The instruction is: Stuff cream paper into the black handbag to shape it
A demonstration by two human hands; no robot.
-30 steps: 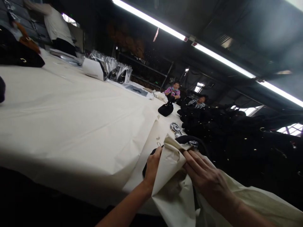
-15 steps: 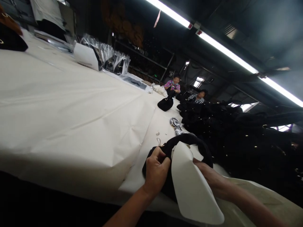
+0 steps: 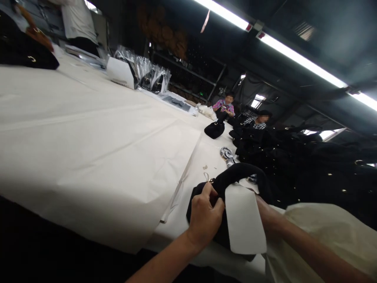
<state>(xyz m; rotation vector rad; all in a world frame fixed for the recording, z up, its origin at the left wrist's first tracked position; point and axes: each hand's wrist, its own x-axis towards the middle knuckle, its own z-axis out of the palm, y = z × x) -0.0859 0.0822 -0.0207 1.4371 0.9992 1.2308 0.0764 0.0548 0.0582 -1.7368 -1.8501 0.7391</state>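
The left hand is closed, pinching the top edge of a black handbag at the base of its padded handle, while the right hand sits mostly hidden behind a stiff white card, so I cannot tell its grip. The bag lies on the paper-covered bench right under both hands; it looks soft, light and floppy, best held at the rim or handle. Beyond the hands lies another black bag, with 2 seated people farther off.
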